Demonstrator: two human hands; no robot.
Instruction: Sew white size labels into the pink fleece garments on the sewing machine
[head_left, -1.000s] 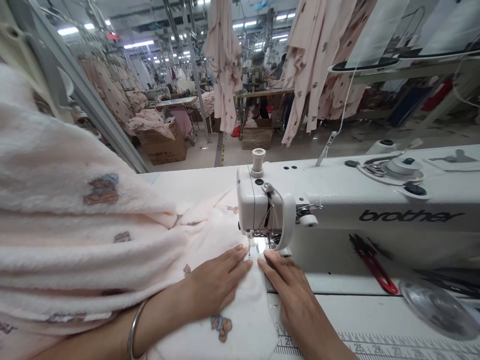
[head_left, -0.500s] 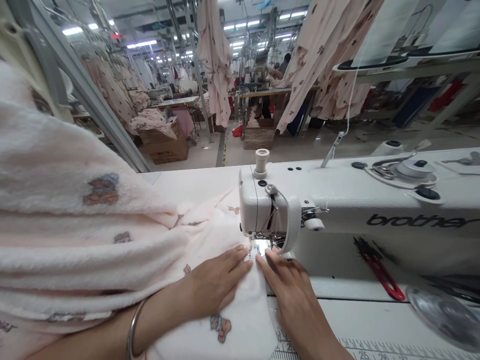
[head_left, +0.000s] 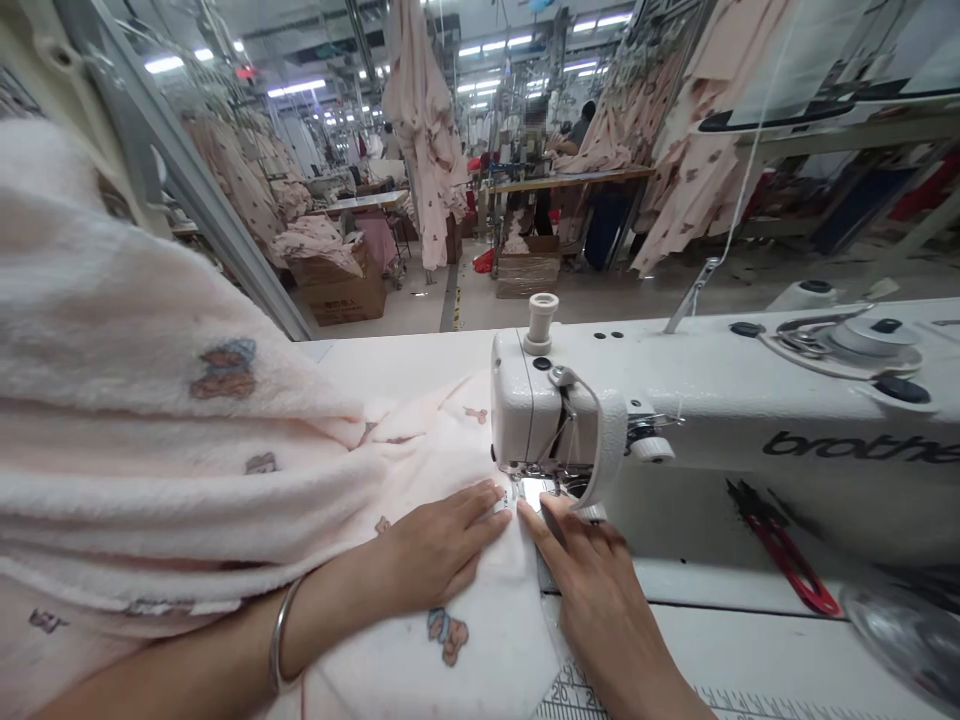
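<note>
Pale pink plush fabric (head_left: pixel 360 500) with small bear prints lies across the bed of a white sewing machine (head_left: pixel 525 400), heaped in folds at the left. My left hand (head_left: pixel 446 545), with a metal bangle on the wrist, lies flat on the cloth, fingertips just left of the needle area. At the cloth's right edge, my right hand (head_left: pixel 589 565) rests with its index finger stretched toward the presser foot (head_left: pixel 555 485). Its other fingers bend partly out of sight under the machine head. A small white piece with dark marks (head_left: pixel 508 497) lies by the left fingertips.
Red-handled thread snips (head_left: pixel 787 550) lie on the machine bed at the right, near a clear round dish (head_left: pixel 900 640). A printed ruler scale (head_left: pixel 577 695) runs along the front. Behind are thread cones (head_left: pixel 795 80), hanging pink garments (head_left: pixel 427 140) and a cardboard box (head_left: pixel 341 290).
The view has shifted, so the machine and hands appear slightly farther right. Hanging pink cloth in the background has moved right. Both hands stay in about the same place on the fabric.
</note>
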